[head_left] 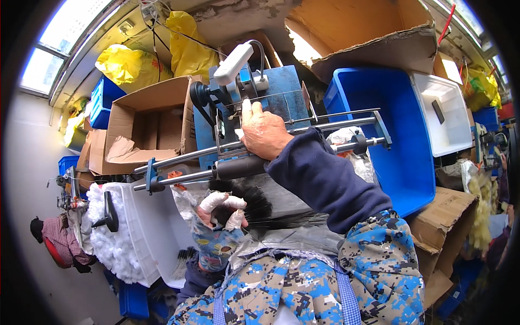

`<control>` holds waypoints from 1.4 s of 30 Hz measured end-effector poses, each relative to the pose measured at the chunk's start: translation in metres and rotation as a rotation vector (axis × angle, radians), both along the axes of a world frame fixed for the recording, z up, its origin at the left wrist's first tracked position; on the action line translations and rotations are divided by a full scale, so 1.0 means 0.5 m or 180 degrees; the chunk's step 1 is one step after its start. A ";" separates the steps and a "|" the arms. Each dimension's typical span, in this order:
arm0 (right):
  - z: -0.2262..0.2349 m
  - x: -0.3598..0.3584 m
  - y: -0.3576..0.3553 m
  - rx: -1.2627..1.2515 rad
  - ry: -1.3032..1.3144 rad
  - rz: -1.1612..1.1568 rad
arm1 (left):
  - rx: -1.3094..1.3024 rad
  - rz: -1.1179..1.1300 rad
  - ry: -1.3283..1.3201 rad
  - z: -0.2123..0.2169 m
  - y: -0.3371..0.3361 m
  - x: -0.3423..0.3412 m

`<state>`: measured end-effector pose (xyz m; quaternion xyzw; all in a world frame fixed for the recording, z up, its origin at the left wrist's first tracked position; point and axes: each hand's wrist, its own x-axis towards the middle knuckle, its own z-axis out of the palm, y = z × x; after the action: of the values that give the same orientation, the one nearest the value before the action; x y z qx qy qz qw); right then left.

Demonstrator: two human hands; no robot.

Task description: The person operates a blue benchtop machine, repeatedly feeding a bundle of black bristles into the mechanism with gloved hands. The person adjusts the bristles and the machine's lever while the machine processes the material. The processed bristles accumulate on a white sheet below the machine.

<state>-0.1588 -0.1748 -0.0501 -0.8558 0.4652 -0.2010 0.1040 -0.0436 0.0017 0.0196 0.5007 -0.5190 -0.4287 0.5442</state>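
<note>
1. Roughly centre: one blue bench machine with two long steel rails, set at arm's reach.
2. Two blue crates, the big one on the right; one white tub beside it, one white bin on the left.
3. Right hand lies palm down on the machine's carriage, fingers curled over it, pressing.
4. Left hand, fingers taped, pinches one black bristle bundle just below the rails, ready to feed.
</note>
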 end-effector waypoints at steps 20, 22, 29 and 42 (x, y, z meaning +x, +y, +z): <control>0.055 -0.178 -0.095 -0.0332 0.1427 -0.0239 | -0.0061 0.0181 0.0542 -0.009 -0.015 0.018; 0.035 -0.182 -0.103 -0.0155 0.1485 -0.0232 | -0.0087 0.0077 0.0519 -0.005 -0.018 0.008; 0.163 -0.231 0.041 0.0172 0.1172 0.0574 | -0.0277 0.0506 0.0317 0.004 0.016 0.044; 0.151 -0.097 0.195 0.2992 -0.3125 0.1926 | -0.0432 0.0158 -0.0016 0.016 -0.022 -0.030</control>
<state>-0.2071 -0.0774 0.0253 -0.6235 0.1461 -0.3026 0.7059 -0.0586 -0.0092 0.0278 0.4765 -0.5356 -0.3777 0.5860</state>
